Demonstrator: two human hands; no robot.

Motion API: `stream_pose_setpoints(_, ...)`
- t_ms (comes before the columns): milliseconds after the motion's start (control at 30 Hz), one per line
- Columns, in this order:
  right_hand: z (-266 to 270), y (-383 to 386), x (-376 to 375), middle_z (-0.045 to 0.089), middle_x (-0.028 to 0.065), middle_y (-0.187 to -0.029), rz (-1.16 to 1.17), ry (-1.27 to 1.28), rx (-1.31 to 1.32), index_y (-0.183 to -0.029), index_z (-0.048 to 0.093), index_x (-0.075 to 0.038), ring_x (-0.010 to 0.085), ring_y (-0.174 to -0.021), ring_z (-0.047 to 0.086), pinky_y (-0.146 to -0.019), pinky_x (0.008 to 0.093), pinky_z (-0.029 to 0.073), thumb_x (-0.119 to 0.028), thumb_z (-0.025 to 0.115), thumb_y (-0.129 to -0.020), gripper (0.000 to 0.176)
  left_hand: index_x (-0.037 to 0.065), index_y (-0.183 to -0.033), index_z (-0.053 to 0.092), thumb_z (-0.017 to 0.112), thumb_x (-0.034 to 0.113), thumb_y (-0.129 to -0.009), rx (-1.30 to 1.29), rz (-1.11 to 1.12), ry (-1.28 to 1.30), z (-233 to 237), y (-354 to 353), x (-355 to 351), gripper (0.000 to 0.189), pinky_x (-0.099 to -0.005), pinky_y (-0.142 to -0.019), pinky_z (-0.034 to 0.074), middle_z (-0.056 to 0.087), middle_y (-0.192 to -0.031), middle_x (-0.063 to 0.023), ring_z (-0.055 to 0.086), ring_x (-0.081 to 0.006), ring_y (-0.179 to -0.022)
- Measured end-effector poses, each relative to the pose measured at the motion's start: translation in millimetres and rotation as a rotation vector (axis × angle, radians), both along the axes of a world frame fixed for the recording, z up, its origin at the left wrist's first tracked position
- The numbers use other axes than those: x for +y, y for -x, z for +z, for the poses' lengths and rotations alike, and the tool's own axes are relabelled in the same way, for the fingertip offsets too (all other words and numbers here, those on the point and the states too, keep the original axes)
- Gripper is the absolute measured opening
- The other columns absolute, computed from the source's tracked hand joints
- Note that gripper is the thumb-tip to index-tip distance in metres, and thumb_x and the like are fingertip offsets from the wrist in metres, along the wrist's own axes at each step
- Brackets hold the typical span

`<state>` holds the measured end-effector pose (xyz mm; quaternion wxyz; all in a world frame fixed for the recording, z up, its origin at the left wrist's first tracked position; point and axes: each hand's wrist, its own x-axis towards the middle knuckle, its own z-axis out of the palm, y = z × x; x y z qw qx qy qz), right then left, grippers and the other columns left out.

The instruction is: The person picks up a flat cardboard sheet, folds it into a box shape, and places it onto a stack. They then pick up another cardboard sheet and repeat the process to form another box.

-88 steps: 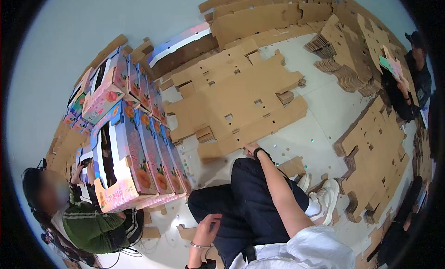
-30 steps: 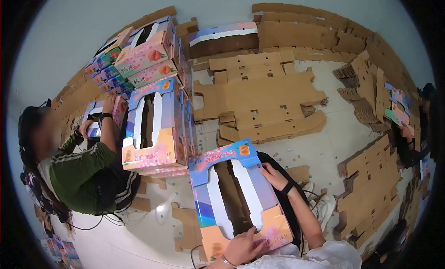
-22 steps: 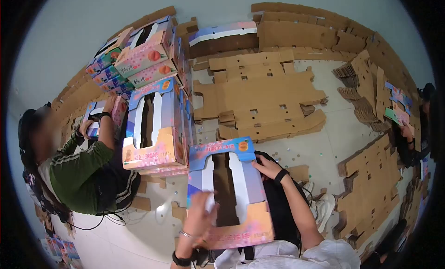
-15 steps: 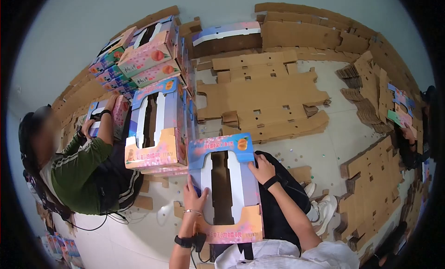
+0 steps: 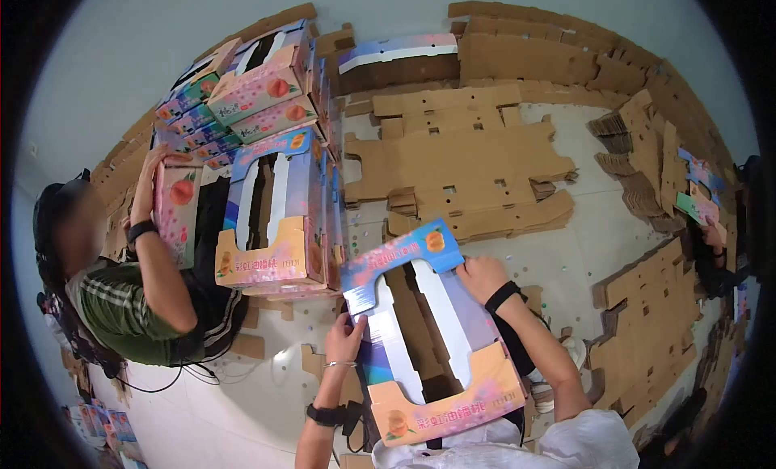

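Note:
A printed fruit box (image 5: 457, 408), blue at its far end and orange at its near end, lies tilted over my lap with its long top slot facing up. My left hand (image 5: 343, 340) grips its left side near the far corner. On the opposite side, my right hand (image 5: 485, 279) holds the far right corner, fingers partly hidden by the box. Just left of the box stands a stack of similar assembled boxes (image 5: 271, 255).
A co-worker in a green top (image 5: 129, 307) handles a pink box (image 5: 179, 202) at the left. More stacked boxes (image 5: 259, 89) stand behind. Flat cardboard (image 5: 453, 166) lies ahead, with further piles (image 5: 647, 323) at right. Another person's hand (image 5: 711, 235) shows at far right.
The box in my hands has turned and shifted right, its near end swinging rightward. My right hand moved right and up. The co-worker's box has been tipped upright.

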<state>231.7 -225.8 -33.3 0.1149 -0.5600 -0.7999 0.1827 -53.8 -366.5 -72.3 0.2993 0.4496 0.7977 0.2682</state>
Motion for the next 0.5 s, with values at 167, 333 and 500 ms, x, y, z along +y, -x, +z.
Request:
stream_pose_setpoints(167, -50.3, -12.9, -6.7, 0.060, 0.0231, -0.065, -0.087, -0.044, 0.021, -0.066, 0.064, 0.000, 0.0401, -0.062, 0.061, -0.065, 0.0498, 0.048, -0.027, 0.045, -0.089, 0.040, 0.005, -0.106, 0.058, 0.067, 0.035, -0.079, 0.208, 0.033, -0.202, -9.4, -12.1, 30.1, 0.041, -0.0376, -0.064, 0.048, 0.060, -0.088, -0.0135, 0.061, -0.0273, -0.073)
stream_pose_setpoints(333, -49.8, -8.3, -7.5, 0.060, 0.0212, -0.061, -0.130, -0.118, 0.031, -0.067, 0.063, -0.001, 0.0385, -0.058, 0.061, -0.062, 0.0499, 0.048, -0.027, 0.044, -0.090, 0.039, 0.005, -0.121, 0.049, 0.069, 0.017, -0.076, 0.048, -0.124, -0.482, -27.8, -4.6, 44.0, 0.051, -0.0389, -0.082, 0.046, 0.052, -0.111, -0.0159, 0.056, -0.0300, -0.097)
stream_pose_setpoints(500, -41.7, -10.4, -14.3, 0.061, 0.0193, -0.060, -0.131, -0.168, 0.041, -0.069, 0.063, -0.003, 0.0363, -0.055, 0.061, -0.056, 0.0486, 0.048, -0.027, 0.046, -0.090, 0.036, 0.002, -0.127, 0.042, 0.071, 0.010, -0.072, 0.066, -0.129, -0.441, -28.2, -17.5, 48.3, 0.062, -0.0392, -0.093, 0.039, 0.048, -0.112, -0.0164, 0.048, -0.0333, -0.106)
